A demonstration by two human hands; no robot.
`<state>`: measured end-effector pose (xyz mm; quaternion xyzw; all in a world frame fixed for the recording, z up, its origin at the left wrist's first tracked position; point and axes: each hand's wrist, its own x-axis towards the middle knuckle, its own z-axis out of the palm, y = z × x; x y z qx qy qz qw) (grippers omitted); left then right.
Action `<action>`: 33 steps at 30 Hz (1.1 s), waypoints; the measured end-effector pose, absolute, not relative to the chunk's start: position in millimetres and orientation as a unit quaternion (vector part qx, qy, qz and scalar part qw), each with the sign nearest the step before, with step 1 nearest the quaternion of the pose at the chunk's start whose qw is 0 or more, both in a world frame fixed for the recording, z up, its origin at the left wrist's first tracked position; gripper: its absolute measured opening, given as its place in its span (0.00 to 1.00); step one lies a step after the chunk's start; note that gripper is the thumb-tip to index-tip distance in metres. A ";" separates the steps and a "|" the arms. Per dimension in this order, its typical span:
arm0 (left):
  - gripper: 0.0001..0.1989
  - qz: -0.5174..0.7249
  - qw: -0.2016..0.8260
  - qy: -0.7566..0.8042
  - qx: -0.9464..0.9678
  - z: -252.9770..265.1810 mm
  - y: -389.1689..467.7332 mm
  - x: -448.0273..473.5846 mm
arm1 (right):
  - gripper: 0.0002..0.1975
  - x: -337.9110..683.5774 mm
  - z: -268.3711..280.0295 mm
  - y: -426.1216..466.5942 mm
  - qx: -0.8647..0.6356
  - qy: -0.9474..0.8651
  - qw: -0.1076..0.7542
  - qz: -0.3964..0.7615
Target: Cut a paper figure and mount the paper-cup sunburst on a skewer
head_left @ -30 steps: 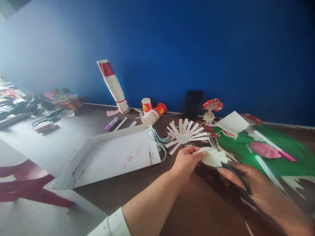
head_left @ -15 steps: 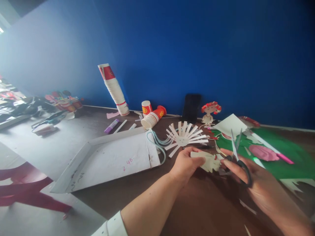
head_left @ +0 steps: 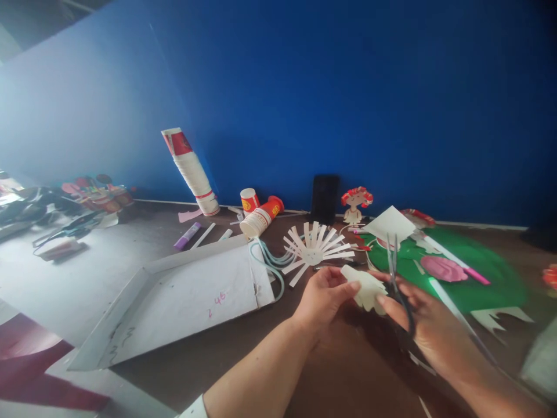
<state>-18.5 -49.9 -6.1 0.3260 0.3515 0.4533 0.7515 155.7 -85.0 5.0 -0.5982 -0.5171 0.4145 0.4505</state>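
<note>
Between thumb and fingers, my left hand (head_left: pixel 324 296) pinches a pale cream paper cutout (head_left: pixel 365 289) with a jagged lower edge. My right hand (head_left: pixel 429 316) has black-handled scissors (head_left: pixel 392 261) hooked on it, blades pointing up and nearly closed. The right thumb also touches the cutout's right edge. Just beyond my hands lies a white paper cup cut into spread strips (head_left: pixel 312 254), with a small drawing at its centre. Behind it stands a paper figure with red-and-white curled hair (head_left: pixel 355 203). A square of white paper (head_left: pixel 391 225) rests to its right.
A white box lid (head_left: pixel 183 302) lies left of my hands. Stacked paper cups (head_left: pixel 191 174) lean on the blue wall, near a purple glue stick (head_left: pixel 188 236) and a black phone (head_left: pixel 325 198). On the right are green paper (head_left: pixel 491 261), a pink scalloped piece (head_left: pixel 444 269) and markers.
The view has shifted, so things appear further left and slightly lower. The scissor blades have closed together, and my right thumb has come onto the paper cutout, which has turned a little.
</note>
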 end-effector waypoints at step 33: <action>0.15 0.541 0.637 0.438 0.331 -12.5 -28.6 -27.9 | 0.19 131.0 4.1 -105.9 -0.583 -0.547 0.325 0.506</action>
